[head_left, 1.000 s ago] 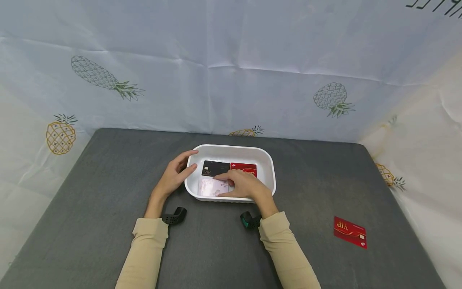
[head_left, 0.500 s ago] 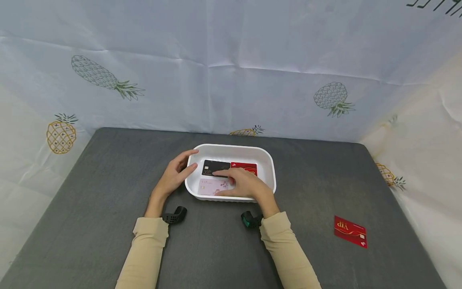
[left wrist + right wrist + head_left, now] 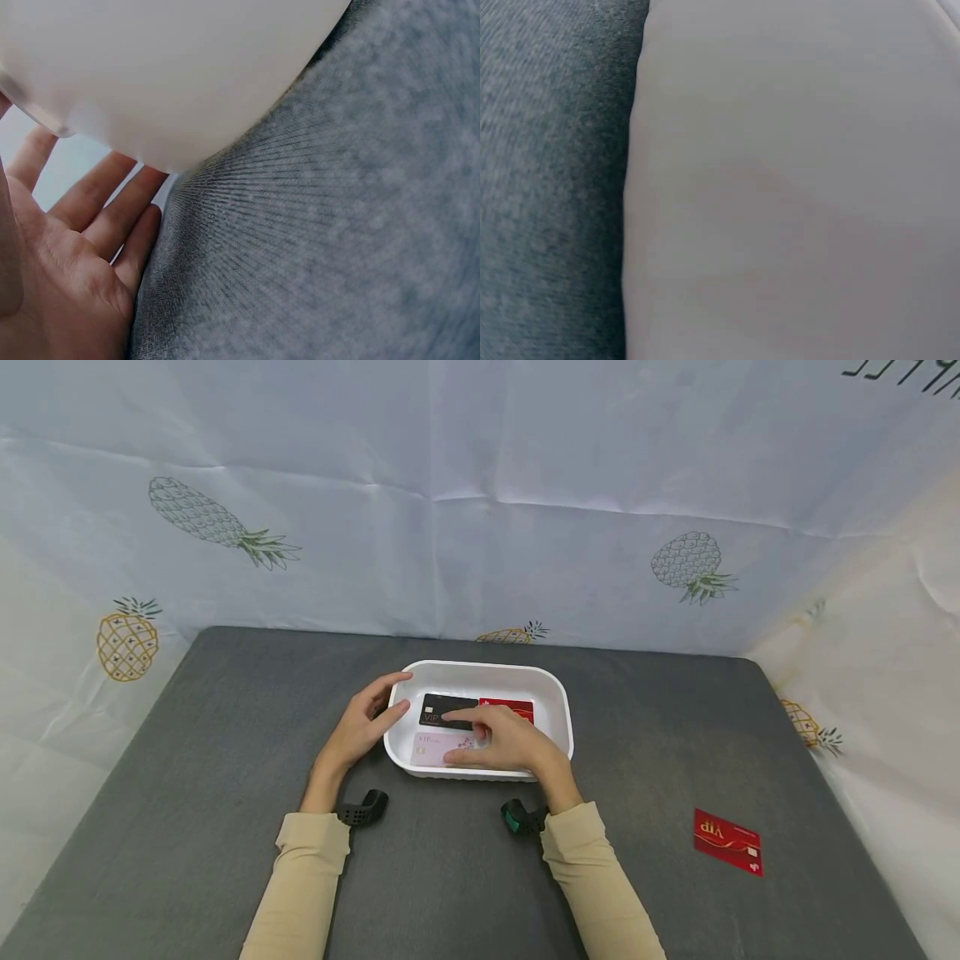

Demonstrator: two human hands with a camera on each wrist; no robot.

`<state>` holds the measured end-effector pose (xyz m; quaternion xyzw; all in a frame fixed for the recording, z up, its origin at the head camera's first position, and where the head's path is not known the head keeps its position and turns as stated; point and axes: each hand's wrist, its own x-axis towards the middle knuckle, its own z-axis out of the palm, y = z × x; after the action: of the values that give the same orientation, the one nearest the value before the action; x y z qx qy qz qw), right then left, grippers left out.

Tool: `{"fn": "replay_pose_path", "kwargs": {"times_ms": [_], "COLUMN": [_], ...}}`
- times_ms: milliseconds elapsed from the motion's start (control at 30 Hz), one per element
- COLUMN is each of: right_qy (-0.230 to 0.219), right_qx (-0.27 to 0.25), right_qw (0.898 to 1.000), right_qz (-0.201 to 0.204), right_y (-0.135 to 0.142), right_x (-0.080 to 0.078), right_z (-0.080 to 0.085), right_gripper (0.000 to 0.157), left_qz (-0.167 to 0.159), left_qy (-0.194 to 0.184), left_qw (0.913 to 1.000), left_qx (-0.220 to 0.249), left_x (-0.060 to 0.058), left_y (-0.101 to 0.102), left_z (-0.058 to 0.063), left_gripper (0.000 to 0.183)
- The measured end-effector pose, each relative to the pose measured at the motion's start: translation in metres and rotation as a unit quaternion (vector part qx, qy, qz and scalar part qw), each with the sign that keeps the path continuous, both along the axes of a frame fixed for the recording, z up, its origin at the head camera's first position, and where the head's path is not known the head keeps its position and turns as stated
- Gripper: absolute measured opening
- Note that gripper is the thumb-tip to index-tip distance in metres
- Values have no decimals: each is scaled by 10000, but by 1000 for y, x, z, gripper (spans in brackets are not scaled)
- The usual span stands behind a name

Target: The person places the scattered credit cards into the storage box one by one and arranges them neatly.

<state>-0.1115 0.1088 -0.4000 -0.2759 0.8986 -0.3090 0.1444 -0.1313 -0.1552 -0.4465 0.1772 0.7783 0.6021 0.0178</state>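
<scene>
A white plastic tray [image 3: 553,710] stands on the dark grey table with three cards visible inside it. My left hand [image 3: 360,722] rests against its left end, thumb and index fingertip at the rim; the left wrist view shows the other fingers [image 3: 90,191] nearly straight along the outer wall. Inside the tray, my right hand [image 3: 513,743] reaches over the cards. Its index fingertip is at a black VIP card [image 3: 437,707], its thumb over a pink VIP card [image 3: 430,752]. A red card [image 3: 526,709] is partly hidden behind this hand. Only the tray's outer wall [image 3: 780,150] and the table fill the right wrist view.
Another red VIP card [image 3: 727,842] lies on the grey table [image 3: 637,893] at the right. A pale curtain [image 3: 480,527] printed with pineapples hangs behind and beside the table. Each wrist wears a black camera band [image 3: 363,808].
The thumb of my right hand has shifted slightly left across the pink card, whose print shows more plainly than a second ago. My left hand and the tray have stayed put.
</scene>
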Motion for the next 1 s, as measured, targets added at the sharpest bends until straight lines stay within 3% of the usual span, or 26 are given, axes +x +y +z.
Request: {"fn": "replay_pose_path", "kwargs": {"times_ms": [367,767,1000], "right_qy": [207,374,245], "right_qx": [-526,-774,-800], "right_qw": [9984,9962,9959], "right_qz": [-96,-164,-352], "right_y": [8,27,43], "right_x": [2,4,9], "right_z": [5,12,19], "right_gripper": [55,53,52], "left_qz": [20,6,6], "left_qy": [12,42,79], "left_qw": [10000,9999,10000], "left_qx": [-36,103,57], "left_x": [0,1,0], "left_y": [1,0,0], "left_z": [0,0,-2], "left_gripper": [47,47,46]}}
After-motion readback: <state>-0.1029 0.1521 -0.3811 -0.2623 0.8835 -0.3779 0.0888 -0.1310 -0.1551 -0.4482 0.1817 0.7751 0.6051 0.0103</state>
